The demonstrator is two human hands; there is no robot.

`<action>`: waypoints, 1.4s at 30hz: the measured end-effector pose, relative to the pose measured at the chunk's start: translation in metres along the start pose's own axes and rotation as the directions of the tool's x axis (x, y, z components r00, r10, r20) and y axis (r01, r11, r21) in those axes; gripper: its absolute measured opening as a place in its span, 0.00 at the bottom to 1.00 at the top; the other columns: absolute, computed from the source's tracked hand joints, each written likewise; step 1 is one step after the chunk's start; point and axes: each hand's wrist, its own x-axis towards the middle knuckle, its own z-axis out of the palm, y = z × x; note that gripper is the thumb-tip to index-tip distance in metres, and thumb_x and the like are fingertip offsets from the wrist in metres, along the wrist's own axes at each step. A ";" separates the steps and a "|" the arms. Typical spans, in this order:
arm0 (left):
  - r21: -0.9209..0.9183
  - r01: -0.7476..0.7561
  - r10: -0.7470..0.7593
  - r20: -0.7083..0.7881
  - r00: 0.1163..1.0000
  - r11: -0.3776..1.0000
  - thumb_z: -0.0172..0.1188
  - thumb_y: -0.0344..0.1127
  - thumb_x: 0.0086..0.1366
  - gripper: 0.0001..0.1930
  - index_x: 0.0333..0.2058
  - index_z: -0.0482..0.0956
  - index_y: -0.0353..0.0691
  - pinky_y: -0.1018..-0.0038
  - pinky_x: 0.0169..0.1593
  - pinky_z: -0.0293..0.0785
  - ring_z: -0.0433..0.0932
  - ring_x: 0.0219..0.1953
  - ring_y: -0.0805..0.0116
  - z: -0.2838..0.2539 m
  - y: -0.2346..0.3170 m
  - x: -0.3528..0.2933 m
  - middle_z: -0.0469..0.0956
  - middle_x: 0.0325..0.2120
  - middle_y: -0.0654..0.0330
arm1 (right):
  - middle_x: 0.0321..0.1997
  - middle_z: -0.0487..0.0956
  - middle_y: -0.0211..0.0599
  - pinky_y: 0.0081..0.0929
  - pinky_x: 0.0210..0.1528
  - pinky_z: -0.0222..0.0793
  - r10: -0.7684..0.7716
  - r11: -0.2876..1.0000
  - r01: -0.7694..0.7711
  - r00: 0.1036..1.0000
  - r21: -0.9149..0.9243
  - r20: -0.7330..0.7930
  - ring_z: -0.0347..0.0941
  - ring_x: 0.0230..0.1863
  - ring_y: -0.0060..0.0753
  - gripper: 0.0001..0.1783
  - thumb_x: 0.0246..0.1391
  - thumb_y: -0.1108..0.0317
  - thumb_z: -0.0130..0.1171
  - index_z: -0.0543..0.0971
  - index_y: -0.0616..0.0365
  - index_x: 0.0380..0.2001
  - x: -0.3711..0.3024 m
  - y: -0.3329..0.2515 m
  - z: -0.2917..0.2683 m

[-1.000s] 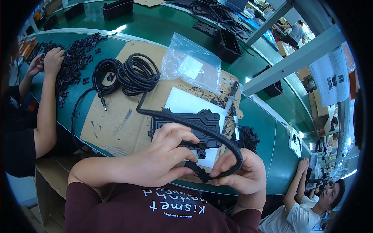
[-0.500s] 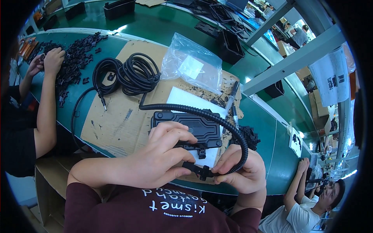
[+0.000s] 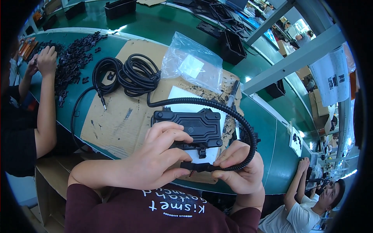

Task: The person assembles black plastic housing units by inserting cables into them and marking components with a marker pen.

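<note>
My left hand (image 3: 151, 157) pinches the left end of a small black connector (image 3: 200, 167) between thumb and fingers, just in front of my chest. Closed around its other end, where a black corrugated hose (image 3: 251, 136) begins, is my right hand (image 3: 244, 171). A short bit of red wire peeks out under the connector. From there the hose arches over my right hand and runs back left to a coiled bundle (image 3: 138, 75). Behind my fingers lies a black plastic box (image 3: 190, 128) with ribbed lid and latch, resting on a white sheet (image 3: 178, 93); my left hand partly covers it.
Cardboard (image 3: 112, 128) covers the green table, with a clear plastic bag (image 3: 190, 58) on it. Markers (image 3: 233, 95) lie to the right. Many small black clips (image 3: 74, 58) are heaped at left, near a co-worker's hands (image 3: 46, 60). Another person (image 3: 311, 206) sits at right.
The connector has rolled between my fingers, so its side projection no longer sticks out. The hose's arch has swung a little to the right. The left co-worker's hands have shifted slightly.
</note>
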 end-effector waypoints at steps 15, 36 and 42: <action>0.144 0.091 -0.074 -0.121 0.990 0.985 0.76 0.45 0.48 0.44 0.62 0.63 0.41 0.54 0.63 0.58 0.60 0.61 0.44 -0.008 -0.018 -0.018 0.58 0.59 0.45 | 0.31 0.77 0.41 0.27 0.38 0.75 -0.075 0.996 0.072 0.996 -0.057 -0.050 0.78 0.33 0.33 0.15 0.38 0.80 0.73 0.76 0.60 0.28 -0.006 0.009 -0.007; -0.017 0.450 -0.450 -0.062 0.891 0.893 0.79 0.43 0.41 0.47 0.61 0.66 0.44 0.63 0.58 0.66 0.66 0.55 0.50 0.002 -0.050 -0.003 0.63 0.49 0.50 | 0.35 0.80 0.37 0.28 0.30 0.75 -0.323 0.912 0.276 0.939 -0.304 -0.115 0.80 0.31 0.36 0.22 0.36 0.78 0.75 0.77 0.52 0.36 -0.027 0.058 0.002; -0.044 0.434 -0.436 -0.060 0.898 0.900 0.79 0.42 0.40 0.47 0.61 0.67 0.45 0.63 0.58 0.65 0.66 0.55 0.51 -0.001 -0.050 -0.001 0.63 0.49 0.51 | 0.33 0.79 0.36 0.28 0.30 0.76 -0.317 0.921 0.287 0.945 -0.264 -0.078 0.80 0.31 0.36 0.19 0.37 0.79 0.73 0.77 0.54 0.33 -0.022 0.049 0.001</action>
